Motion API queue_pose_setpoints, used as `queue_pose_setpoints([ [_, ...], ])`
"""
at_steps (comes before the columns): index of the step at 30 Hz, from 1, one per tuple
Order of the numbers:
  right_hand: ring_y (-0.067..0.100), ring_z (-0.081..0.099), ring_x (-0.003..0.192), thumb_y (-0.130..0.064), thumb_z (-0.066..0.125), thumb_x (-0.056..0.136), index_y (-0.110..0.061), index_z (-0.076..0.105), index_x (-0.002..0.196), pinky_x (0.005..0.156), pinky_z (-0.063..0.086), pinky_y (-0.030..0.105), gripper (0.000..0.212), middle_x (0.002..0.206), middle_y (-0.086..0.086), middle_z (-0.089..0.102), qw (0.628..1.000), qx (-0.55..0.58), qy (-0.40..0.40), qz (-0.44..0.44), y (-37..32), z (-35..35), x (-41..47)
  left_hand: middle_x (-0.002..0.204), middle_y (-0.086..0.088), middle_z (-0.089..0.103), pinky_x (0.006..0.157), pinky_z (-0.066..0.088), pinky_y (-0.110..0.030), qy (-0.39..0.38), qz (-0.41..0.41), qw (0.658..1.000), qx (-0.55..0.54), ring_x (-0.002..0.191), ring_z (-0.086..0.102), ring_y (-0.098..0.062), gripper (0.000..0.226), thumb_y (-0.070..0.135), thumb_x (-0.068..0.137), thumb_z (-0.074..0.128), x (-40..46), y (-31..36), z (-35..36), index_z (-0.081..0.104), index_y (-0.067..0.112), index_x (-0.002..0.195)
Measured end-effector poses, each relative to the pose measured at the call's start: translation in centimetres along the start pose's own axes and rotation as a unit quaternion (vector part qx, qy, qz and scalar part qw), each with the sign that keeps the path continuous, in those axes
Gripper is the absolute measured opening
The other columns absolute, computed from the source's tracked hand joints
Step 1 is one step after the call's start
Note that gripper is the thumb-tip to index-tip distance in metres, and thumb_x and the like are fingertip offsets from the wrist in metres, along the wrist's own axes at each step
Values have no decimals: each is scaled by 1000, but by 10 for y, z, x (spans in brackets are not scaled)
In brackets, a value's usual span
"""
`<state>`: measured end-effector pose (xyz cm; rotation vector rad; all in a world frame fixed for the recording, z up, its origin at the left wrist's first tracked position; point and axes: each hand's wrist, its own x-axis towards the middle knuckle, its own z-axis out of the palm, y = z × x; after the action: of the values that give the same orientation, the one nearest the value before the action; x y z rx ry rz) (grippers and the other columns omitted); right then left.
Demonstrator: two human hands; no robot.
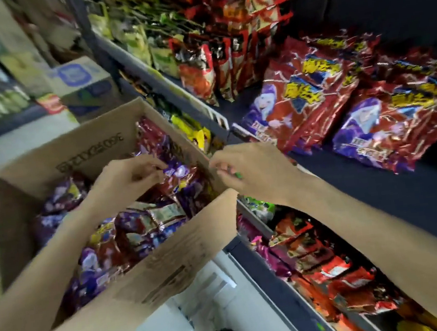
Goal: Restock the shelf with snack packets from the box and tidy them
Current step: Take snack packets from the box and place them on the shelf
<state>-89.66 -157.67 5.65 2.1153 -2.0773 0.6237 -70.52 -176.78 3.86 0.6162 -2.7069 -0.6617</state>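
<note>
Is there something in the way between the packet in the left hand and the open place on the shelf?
Only the box wall. The left hand pinches a packet inside the box; past its rim the shelf lies bare in front of the stacked packets.
</note>
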Motion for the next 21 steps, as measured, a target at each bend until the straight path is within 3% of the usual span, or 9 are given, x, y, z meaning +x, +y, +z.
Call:
queue_pose_setpoints([
  [3,21,64,88,-20,53,93,-16,65,104,61,51,37,17,96,0,67,998,34,-59,-1,-9,49,41,87,8,70,75,53,-39,-22,-53,998,7,77,64,-6,20,23,86,67,-30,-65,-8,61,38,98],
  [5,20,60,98,-16,51,93,-18,62,108,65,47,34,19,103,-1,65,995,11,-104,-5,-10,83,65,93,12,66,78,53,-41,-30,-68,997,34,86,63,-8,24,13,86,68,-48,-97,-9,63,29,103],
  [7,22,56,107,-7,49,90,-20,58,117,74,48,37,31,113,-1,61,985,-51,-164,-22,-6,115,85,108,10,62,84,50,-31,-65,-100,992,29,101,60,-10,30,17,87,66,-64,-125,-9,62,25,115],
  [9,26,52,111,-3,49,89,-20,50,129,82,46,38,43,122,2,57,958,-154,-236,-52,3,141,100,128,6,52,88,46,-24,-145,-148,978,14,112,53,-12,50,29,87,66,-75,-145,-6,48,25,134],
  [13,28,44,123,-8,49,93,-21,33,143,94,40,37,53,137,7,45,890,-273,-355,-89,21,174,118,146,0,31,107,34,-33,-290,-170,938,87,132,34,-19,88,50,80,67,-85,-166,14,19,23,149],
  [17,27,40,129,-12,51,94,-21,31,144,97,38,36,55,140,6,43,859,-297,-401,-113,31,191,127,141,-4,42,102,39,-33,-277,-149,943,108,125,42,-20,87,52,78,69,-73,-174,29,27,17,145],
  [21,25,39,128,-18,48,96,-26,44,137,99,37,36,42,138,5,44,856,-298,-405,-120,36,201,134,137,-3,44,94,42,-30,-159,-108,981,34,120,47,-21,79,46,78,71,-53,-172,28,34,18,142],
])
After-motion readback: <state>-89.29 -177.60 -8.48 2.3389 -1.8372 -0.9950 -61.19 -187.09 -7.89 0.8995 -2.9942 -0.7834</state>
